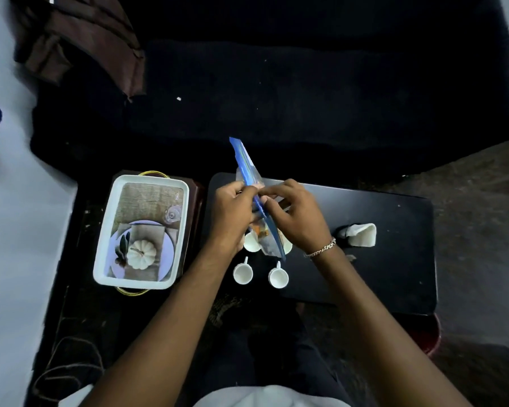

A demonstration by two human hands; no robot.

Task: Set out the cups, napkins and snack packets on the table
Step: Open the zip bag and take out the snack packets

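A blue snack packet [246, 167] is held edge-on above the black table [394, 259]. My left hand [231, 211] grips it from the left and my right hand [296, 214] pinches it from the right. Two small white cups [242, 273] [278, 277] stand near the table's front edge, handles pointing away. Two more white cups [252, 241] sit just behind them, partly hidden by the packet and my hands. A white folded napkin [362, 235] stands in a dark holder at the right of the table.
A white tray [106, 236] with a printed picture of a plate and pumpkin rests on a gold-handled stand left of the table. A dark sofa [306, 98] lies beyond, with brown cloth [80, 45] at its left. Cables trail on the floor at lower left.
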